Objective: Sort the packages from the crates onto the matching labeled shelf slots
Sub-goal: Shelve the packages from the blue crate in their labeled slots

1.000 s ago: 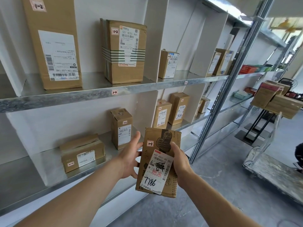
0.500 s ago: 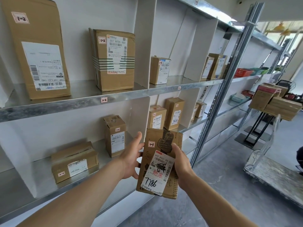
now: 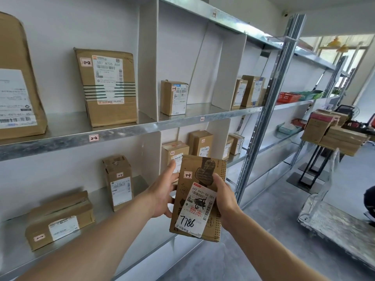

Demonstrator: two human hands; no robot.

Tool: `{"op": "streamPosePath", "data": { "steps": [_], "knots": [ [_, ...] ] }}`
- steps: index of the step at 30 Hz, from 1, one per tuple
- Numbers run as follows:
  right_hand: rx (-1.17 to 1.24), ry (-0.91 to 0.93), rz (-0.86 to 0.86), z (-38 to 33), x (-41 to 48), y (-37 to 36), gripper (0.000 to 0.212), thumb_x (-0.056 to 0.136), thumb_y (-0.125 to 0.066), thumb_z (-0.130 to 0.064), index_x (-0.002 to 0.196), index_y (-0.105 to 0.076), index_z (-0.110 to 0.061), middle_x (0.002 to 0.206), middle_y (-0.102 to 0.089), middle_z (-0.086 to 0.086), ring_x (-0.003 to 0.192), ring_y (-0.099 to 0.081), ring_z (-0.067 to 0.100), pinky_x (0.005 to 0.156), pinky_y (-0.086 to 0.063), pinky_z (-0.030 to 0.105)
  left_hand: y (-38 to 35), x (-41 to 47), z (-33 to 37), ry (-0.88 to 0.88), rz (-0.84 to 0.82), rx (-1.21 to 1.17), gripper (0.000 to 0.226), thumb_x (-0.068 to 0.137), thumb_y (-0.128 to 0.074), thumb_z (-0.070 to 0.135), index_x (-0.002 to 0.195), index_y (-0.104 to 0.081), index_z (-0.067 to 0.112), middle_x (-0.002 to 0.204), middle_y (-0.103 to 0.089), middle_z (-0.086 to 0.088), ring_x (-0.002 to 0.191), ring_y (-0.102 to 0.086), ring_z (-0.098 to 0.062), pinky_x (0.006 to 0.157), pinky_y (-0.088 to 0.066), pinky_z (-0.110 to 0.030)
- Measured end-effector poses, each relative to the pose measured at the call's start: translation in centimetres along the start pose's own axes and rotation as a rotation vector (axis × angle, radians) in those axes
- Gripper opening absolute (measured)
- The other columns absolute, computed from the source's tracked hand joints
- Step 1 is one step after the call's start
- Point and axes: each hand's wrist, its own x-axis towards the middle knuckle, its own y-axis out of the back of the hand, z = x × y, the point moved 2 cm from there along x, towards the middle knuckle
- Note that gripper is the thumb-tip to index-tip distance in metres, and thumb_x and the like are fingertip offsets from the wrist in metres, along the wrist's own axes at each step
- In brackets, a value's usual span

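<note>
The flat brown cardboard package (image 3: 192,199) with the white shipping label is held upright in the air at about 6 o'clock in the view. It is in front of the lower tier of the grey metal shelf rack (image 3: 125,129) and touches none of it. The right hand (image 3: 225,201) grips its right edge, thumb across the front. The left hand (image 3: 162,191) holds the left edge more loosely, thumb up along the side and fingers reaching behind. Its small pink tag (image 3: 187,175) seems to read 1-3, like the one on the small brown cardboard box (image 3: 174,97) standing at 12 o'clock from it, one tier up. The chief risk is a wrong slot. The pink edge tag (image 3: 202,118) just under that box appears to carry a 2-number, so the edge tags probably name the bay below. Trusting the nearest one would send the package down among the brown boxes (image 3: 175,152) directly behind it. On the lift, a top corner could catch the shelf lip or nudge the small box over, and the light left grip might let the package twist.
</note>
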Motion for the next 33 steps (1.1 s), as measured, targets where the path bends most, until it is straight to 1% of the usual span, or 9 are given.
{"op": "streamPosePath", "data": {
  "steps": [9, 12, 15, 17, 20, 23, 25, 30, 33],
  "knots": [
    [-0.008, 0.014, 0.017, -3.4, 2.4, 2.4, 0.057, 0.1, -0.047, -0.062, 0.131, -0.058, -0.015, 0.098, -0.08, 0.014, 0.076, -0.078, 0.026, 0.051, -0.056, 0.029, -2.4, 2.7, 2.9, -0.035, -0.007, -0.027, 0.086, 0.081, -0.021, 0.091, 0.143, -0.049, 0.038, 0.142, -0.053, -0.006, 0.13, -0.046, -0.043, 0.097, -0.03, -0.077],
    [-0.03, 0.054, 0.031, -5.4, 4.0, 2.7, 0.06, 0.098, -0.047, -0.064, 0.131, -0.06, -0.016, 0.097, -0.08, 0.012, 0.081, -0.078, 0.028, 0.058, -0.057, 0.032, -2.8, 3.7, 5.1, -0.068, -0.017, -0.022, 0.088, 0.078, -0.024, 0.092, 0.149, -0.042, 0.043, 0.144, -0.05, -0.006, 0.135, -0.043, -0.045, 0.1, -0.027, -0.078],
    [-0.011, 0.095, 0.044, -7.6, 5.6, 2.8, 0.059, 0.098, -0.049, -0.064, 0.131, -0.06, -0.017, 0.097, -0.08, 0.013, 0.082, -0.079, 0.029, 0.062, -0.057, 0.035, -2.9, 4.9, 7.7, -0.116, -0.044, -0.019, 0.087, 0.079, -0.022, 0.091, 0.148, -0.044, 0.042, 0.143, -0.05, -0.006, 0.129, -0.046, -0.041, 0.097, -0.032, -0.071],
    [-0.002, 0.127, 0.047, -9.4, 6.6, 2.9, 0.058, 0.1, -0.049, -0.061, 0.133, -0.059, -0.015, 0.096, -0.08, 0.014, 0.08, -0.079, 0.03, 0.06, -0.058, 0.034, -3.0, 5.8, 9.6, -0.144, -0.065, -0.018, 0.084, 0.084, -0.02, 0.088, 0.149, -0.043, 0.04, 0.142, -0.05, -0.004, 0.128, -0.046, -0.038, 0.099, -0.032, -0.068],
    [-0.016, 0.172, 0.051, -12.6, 8.4, 3.1, 0.057, 0.102, -0.046, -0.059, 0.133, -0.059, -0.012, 0.095, -0.08, 0.016, 0.077, -0.079, 0.03, 0.057, -0.057, 0.033, -3.1, 7.3, 13.1, -0.189, -0.101, -0.006, 0.085, 0.083, -0.02, 0.088, 0.15, -0.041, 0.04, 0.153, -0.044, -0.004, 0.138, -0.04, -0.044, 0.107, -0.025, -0.075],
    [-0.018, 0.233, 0.058, -16.5, 9.8, 3.2, 0.059, 0.102, -0.046, -0.06, 0.132, -0.058, -0.011, 0.095, -0.079, 0.017, 0.071, -0.078, 0.029, 0.052, -0.056, 0.03, -3.3, 8.4, 17.0, -0.237, -0.128, 0.005, 0.086, 0.082, -0.022, 0.088, 0.149, -0.041, 0.038, 0.143, -0.054, -0.008, 0.134, -0.045, -0.043, 0.105, -0.026, -0.077],
    [-0.011, 0.278, 0.075, -19.1, 10.5, 3.3, 0.058, 0.102, -0.047, -0.06, 0.131, -0.059, -0.012, 0.093, -0.08, 0.016, 0.068, -0.077, 0.027, 0.054, -0.056, 0.031, -3.6, 8.8, 19.6, -0.284, -0.133, -0.01, 0.078, 0.086, -0.023, 0.085, 0.146, -0.043, 0.038, 0.125, -0.061, -0.005, 0.127, -0.051, -0.041, 0.102, -0.032, -0.075],
    [-0.006, 0.386, 0.094, -24.6, 12.1, 3.4, 0.061, 0.102, -0.046, -0.061, 0.129, -0.061, -0.008, 0.083, -0.078, 0.012, 0.061, -0.073, 0.023, 0.061, -0.053, 0.032, -4.2, 9.1, 25.1, -0.367, -0.121, 0.032, 0.082, 0.086, -0.025, 0.085, 0.15, -0.041, 0.037, 0.147, -0.048, -0.006, 0.133, -0.044, -0.044, 0.088, -0.041, -0.064],
    [0.005, 0.433, 0.112, -27.3, 13.4, 3.2, 0.062, 0.098, -0.046, -0.067, 0.127, -0.061, -0.014, 0.084, -0.079, 0.01, 0.073, -0.075, 0.028, 0.073, -0.057, 0.039, -4.3, 9.4, 27.6, -0.422, -0.118, 0.025, 0.07, 0.089, -0.023, 0.083, 0.138, -0.048, 0.039, 0.125, -0.057, -0.001, 0.122, -0.049, -0.04, 0.074, -0.043, -0.056]
  ]
}}
